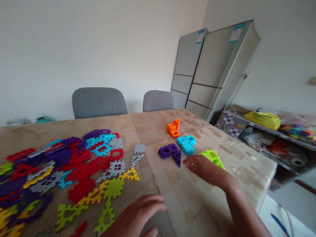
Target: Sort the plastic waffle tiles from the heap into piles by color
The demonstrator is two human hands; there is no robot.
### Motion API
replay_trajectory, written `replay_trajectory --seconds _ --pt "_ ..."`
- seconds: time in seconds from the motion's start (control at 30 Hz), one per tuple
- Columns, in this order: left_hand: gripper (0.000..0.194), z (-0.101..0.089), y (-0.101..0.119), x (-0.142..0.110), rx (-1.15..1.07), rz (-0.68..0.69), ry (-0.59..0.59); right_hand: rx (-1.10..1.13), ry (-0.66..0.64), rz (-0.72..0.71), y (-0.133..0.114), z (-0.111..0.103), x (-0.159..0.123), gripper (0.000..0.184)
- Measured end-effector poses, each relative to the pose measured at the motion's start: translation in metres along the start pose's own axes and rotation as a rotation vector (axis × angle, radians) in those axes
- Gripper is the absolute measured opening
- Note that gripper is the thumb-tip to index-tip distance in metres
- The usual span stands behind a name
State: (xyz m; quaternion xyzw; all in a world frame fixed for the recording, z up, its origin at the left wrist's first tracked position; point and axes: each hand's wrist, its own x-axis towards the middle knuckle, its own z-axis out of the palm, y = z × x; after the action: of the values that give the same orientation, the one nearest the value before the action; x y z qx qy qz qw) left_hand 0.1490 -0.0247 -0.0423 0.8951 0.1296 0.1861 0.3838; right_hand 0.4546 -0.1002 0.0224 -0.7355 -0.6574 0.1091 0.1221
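My left hand (139,212) lies flat on the table near the front edge, fingers stretched out, holding nothing. My right hand (206,169) rests on the table further right, fingers extended toward a purple block assembly (171,152), its back covering part of a lime green block assembly (212,157). Behind these sit a light blue assembly (187,144) and an orange assembly (174,127). A wide heap of loose flat interlocking plastic pieces (74,168) in red, purple, yellow, green, grey and blue covers the table's left side.
The table (247,164) has a beige patterned cover; its right edge is near my right arm. Two grey chairs (98,102) stand at the far side. A steel refrigerator (217,72) stands at the back right, beside a low shelf (271,131) with bags and clutter.
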Motion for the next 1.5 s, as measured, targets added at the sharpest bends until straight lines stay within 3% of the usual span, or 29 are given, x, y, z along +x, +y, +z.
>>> replay_trajectory --seconds 0.07,0.13,0.3,0.5,0.77,1.33,1.5 --pt "0.065 -0.005 -0.007 0.022 0.140 0.001 -0.002 -0.017 -0.044 -0.010 -0.011 0.011 -0.002 0.031" --pt "0.071 -0.010 -0.016 0.051 0.267 -0.028 0.070 -0.034 -0.069 -0.004 -0.015 0.017 -0.004 0.031" --pt "0.079 -0.011 -0.049 0.119 0.350 -0.041 0.137 -0.047 -0.116 0.008 -0.020 0.024 -0.001 0.033" --pt "0.043 0.004 -0.070 0.153 0.410 0.002 0.156 -0.059 -0.115 0.029 -0.023 0.029 0.006 0.033" --pt "0.035 0.006 -0.070 0.168 0.447 -0.009 0.140 -0.068 -0.074 0.008 -0.024 0.034 0.012 0.032" --pt "0.035 0.003 -0.069 0.173 0.481 -0.027 0.113 -0.081 -0.042 -0.001 -0.027 0.036 0.019 0.032" --pt "0.048 0.001 -0.064 0.156 0.458 -0.026 0.120 -0.028 0.063 -0.007 -0.013 0.018 0.008 0.035"
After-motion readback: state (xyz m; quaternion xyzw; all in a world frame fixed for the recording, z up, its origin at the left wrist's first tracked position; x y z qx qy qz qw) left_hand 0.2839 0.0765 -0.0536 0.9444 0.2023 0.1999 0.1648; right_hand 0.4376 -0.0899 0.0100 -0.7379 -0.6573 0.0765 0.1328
